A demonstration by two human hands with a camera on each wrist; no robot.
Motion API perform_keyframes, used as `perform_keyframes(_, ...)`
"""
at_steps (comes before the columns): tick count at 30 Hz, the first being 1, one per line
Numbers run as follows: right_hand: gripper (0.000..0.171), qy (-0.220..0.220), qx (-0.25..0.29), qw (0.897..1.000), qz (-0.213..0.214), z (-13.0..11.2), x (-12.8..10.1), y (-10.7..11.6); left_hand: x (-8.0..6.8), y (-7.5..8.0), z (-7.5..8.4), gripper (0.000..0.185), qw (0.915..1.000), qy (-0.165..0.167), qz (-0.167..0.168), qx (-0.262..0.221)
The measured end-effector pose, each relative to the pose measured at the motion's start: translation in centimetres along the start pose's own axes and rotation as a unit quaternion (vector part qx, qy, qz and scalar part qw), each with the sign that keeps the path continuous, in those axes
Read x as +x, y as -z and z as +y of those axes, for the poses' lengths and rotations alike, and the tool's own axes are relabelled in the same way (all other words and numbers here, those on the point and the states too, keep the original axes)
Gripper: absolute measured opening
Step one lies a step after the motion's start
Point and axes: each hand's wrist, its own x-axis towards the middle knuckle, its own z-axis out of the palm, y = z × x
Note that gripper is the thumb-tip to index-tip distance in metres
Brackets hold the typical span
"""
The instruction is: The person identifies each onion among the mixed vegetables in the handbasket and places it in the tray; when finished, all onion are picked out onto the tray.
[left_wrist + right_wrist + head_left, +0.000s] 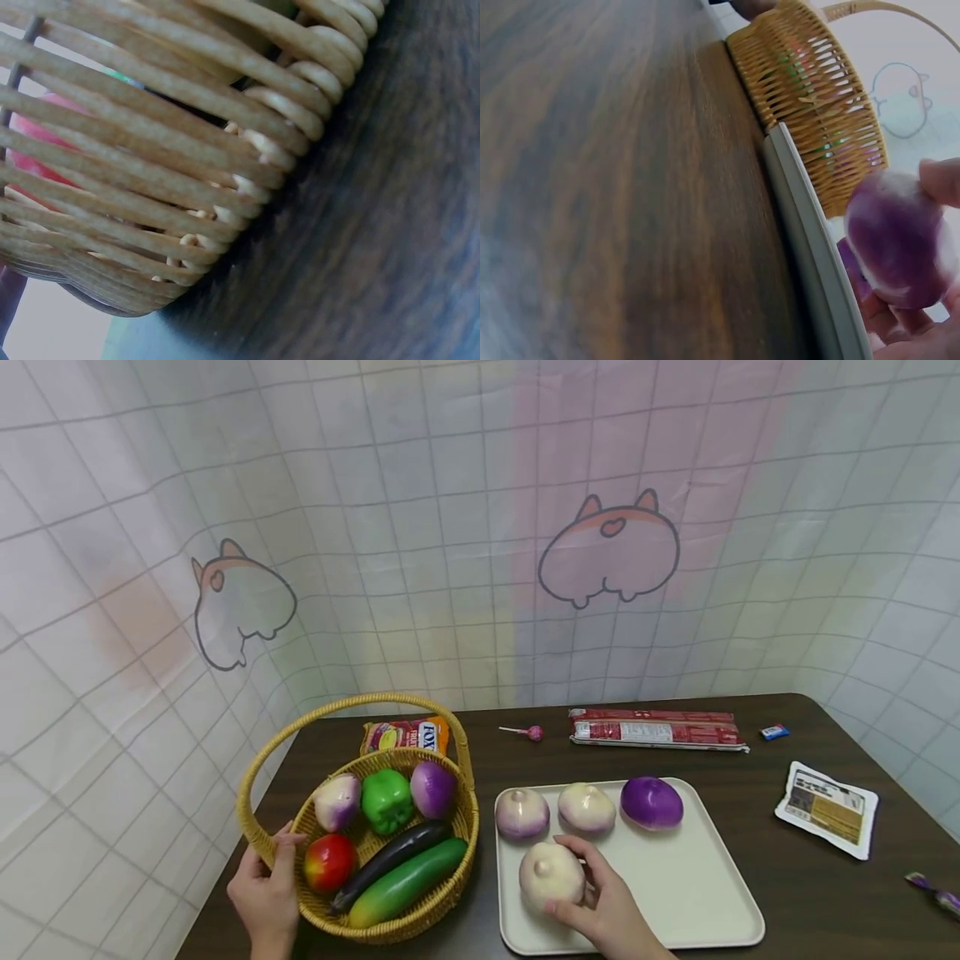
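Observation:
A woven basket (pixel 438 902) with a hoop handle stands at the table's left, and my left hand (pixel 272 875) grips its near left rim. It holds a red apple (pixel 328 862), a green pepper (pixel 386 800), two turnips, an aubergine and a green cucumber. The left wrist view is filled by the basket wall (pixel 165 157), with the red apple (pixel 34 142) showing through. To the right is a cream tray (pixel 697 893) with three turnips along its far side. My right hand (pixel 588 885) curls round a fourth, pale turnip (pixel 547 875) at the tray's near left. The right wrist view shows that turnip (pixel 900 240) in my fingers (pixel 941 180), above the tray's edge (pixel 810 240).
Behind the basket lies a snack bag (pixel 405 735). A pink lollipop (pixel 531 732), a long red packet (pixel 656 728) and a small blue sweet (pixel 774 732) lie along the back. At the right are a white packet (pixel 825 808) and a purple wrapper (pixel 933 893). A printed curtain closes off the back and left.

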Motion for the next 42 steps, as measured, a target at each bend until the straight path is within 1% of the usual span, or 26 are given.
perform_keyframes(4,0.075,-0.005,-0.015,1.0,0.008,0.1,0.0,-0.1,0.2,-0.1,-0.1,0.009,1.0,-0.007,0.0,-0.005)
perform_keyframes(8,0.077,-0.014,-0.017,1.0,0.017,0.6,-0.1,0.1,0.0,-0.4,-0.1,0.009,0.9998,-0.017,0.0,-0.002)
perform_keyframes(11,0.077,0.005,-0.027,1.0,0.0,0.9,0.1,0.1,0.0,-0.1,0.0,0.008,0.9998,-0.018,0.006,0.004)
perform_keyframes(15,0.075,0.046,-0.056,0.997,-0.024,1.0,0.4,0.0,0.2,0.1,-0.1,0.008,0.9998,-0.015,0.013,0.003)
perform_keyframes(21,0.074,0.085,-0.083,0.993,-0.021,0.9,0.4,-0.1,0.2,0.1,-0.3,0.01,0.9999,-0.012,0.009,0.002)
perform_keyframes(25,0.073,0.128,-0.109,0.986,-0.022,1.1,0.3,-0.2,0.1,0.1,-0.3,0.011,0.9999,-0.009,0.005,0.001)
perform_keyframes(27,0.072,0.14,-0.122,0.982,-0.018,1.2,0.2,-0.2,0.0,0.1,-0.3,0.011,1.0,-0.007,0.002,-0.001)
perform_keyframes(29,0.072,0.14,-0.13,0.982,-0.008,1.3,0.1,-0.1,0.0,0.1,-0.3,0.012,1.0,-0.006,0.0,0.001)
perform_keyframes(31,0.071,0.129,-0.135,0.983,-0.003,1.4,0.1,-0.1,0.0,0.1,-0.3,0.011,1.0,-0.005,0.0,0.001)
perform_keyframes(36,0.069,0.104,-0.14,0.985,-0.009,1.4,0.1,-0.2,0.1,0.3,-0.4,0.01,0.9999,-0.006,0.009,-0.001)
perform_keyframes(38,0.07,0.108,-0.141,0.984,-0.008,1.4,0.2,-0.2,0.1,0.3,-0.4,0.011,1.0,-0.006,0.006,-0.001)
perform_keyframes(42,0.069,0.114,-0.142,0.983,0.007,1.3,0.3,-0.1,0.2,0.0,-0.4,0.012,1.0,-0.007,0.001,-0.005)
